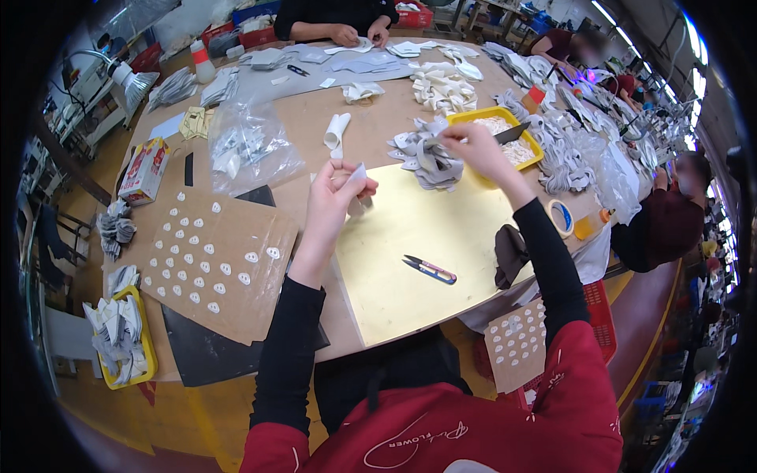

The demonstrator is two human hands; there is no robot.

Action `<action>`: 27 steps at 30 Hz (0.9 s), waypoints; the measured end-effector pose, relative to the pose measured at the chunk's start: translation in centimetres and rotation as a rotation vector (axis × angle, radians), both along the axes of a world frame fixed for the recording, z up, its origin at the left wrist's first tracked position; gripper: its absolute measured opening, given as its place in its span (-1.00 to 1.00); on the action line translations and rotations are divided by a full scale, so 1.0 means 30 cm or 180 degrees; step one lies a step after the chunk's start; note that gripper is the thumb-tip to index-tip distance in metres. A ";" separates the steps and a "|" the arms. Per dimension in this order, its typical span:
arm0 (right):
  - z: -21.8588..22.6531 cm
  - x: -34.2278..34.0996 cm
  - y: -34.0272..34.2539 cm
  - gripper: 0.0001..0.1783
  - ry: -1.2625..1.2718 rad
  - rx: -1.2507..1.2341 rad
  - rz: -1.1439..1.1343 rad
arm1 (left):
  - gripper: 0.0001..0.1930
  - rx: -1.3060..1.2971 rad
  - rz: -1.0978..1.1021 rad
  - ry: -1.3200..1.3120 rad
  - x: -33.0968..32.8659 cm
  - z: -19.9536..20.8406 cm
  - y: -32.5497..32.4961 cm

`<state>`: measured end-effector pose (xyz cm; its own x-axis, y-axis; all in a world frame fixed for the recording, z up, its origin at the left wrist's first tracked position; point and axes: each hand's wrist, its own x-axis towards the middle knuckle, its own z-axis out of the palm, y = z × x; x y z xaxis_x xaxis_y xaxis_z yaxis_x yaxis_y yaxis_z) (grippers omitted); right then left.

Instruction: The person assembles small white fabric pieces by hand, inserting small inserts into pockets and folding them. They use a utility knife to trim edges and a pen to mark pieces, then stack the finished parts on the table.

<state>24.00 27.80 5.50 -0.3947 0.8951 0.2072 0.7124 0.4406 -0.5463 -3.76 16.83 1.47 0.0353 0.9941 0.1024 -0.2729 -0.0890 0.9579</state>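
Note:
My left hand point(335, 191) is raised over the left edge of a pale yellow board point(394, 299), its fingers pinched on a small whitish fabric piece point(358, 173). Above the far edge of the board, my right hand point(477, 150) is closed, thumb and fingers together, beside a heap of grey fabric pieces point(430, 162). What its fingertips hold, if anything, is too small to make out. A pair of thread snips point(430, 270) lies on the board. Beyond my left hand, a rolled cream fabric piece point(337, 130) rests on the table.
A yellow basket point(538, 150) of cream pieces stands behind my right hand. Brown sheets with small white stickers point(197, 260) lie at left, beside a plastic bag point(248, 150). Tape point(561, 218) and dark cloth point(511, 256) sit at right. A co-worker's hands point(359, 35) work across the table.

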 end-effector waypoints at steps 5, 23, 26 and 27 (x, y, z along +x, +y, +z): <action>0.198 -0.111 -0.116 -0.78 0.0709 -0.0846 0.0783 | -0.62 0.0305 0.0275 0.0053 -0.032 0.000 0.010; -0.210 0.062 -0.066 -0.64 -0.1737 0.0924 0.0378 | -0.60 -0.0232 0.0041 0.0546 -0.009 0.010 -0.013; -0.238 0.051 -0.090 -0.65 -0.1714 0.1334 0.0230 | -0.61 -0.0243 0.0065 0.0566 -0.009 -0.009 -0.011; -0.243 0.049 -0.096 -0.66 -0.1729 0.1503 0.0167 | -0.61 -0.0236 0.0059 0.0569 -0.010 -0.014 -0.009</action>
<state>25.46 24.93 -1.79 -0.5919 0.7355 0.3296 0.8007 0.5834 0.1361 -4.07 16.57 1.05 0.0279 0.9994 0.0225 -0.0969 -0.0197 0.9951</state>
